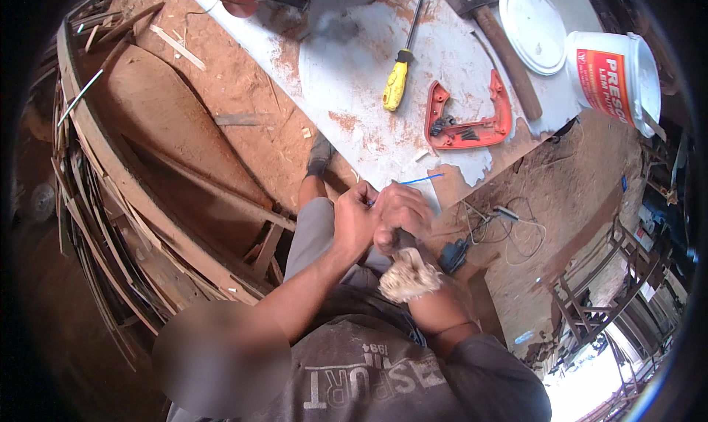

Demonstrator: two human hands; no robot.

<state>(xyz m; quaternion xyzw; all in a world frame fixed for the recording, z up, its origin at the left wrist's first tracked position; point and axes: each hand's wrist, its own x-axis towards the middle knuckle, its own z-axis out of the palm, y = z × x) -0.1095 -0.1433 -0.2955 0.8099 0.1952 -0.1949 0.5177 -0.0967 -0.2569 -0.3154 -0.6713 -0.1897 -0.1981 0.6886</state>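
In front of my lap, my left hand (355, 219) is closed, its thumb and finger pinched close to my right hand. A thin blue wire (422, 179) sticks out beyond the hands over the table corner; a bluish bit also shows between my left fingertips. My right hand (403, 210) is wrapped round a tool with a pale, rough, frayed end (410, 276) that points back toward my body. Its other end is hidden in the grip, so I cannot tell its kind. Nearest on the table lies an orange-red plastic housing part (478, 136) with several dark screws inside its curve.
The pale, dusty table (332, 75) carries a yellow-handled screwdriver (397, 83), a wooden-handled hammer (509, 61) and a white lid (532, 28). A white bucket (641, 75) stands right. Cables (509, 215) lie on the ground. A curved wooden frame (140, 193) fills the left.
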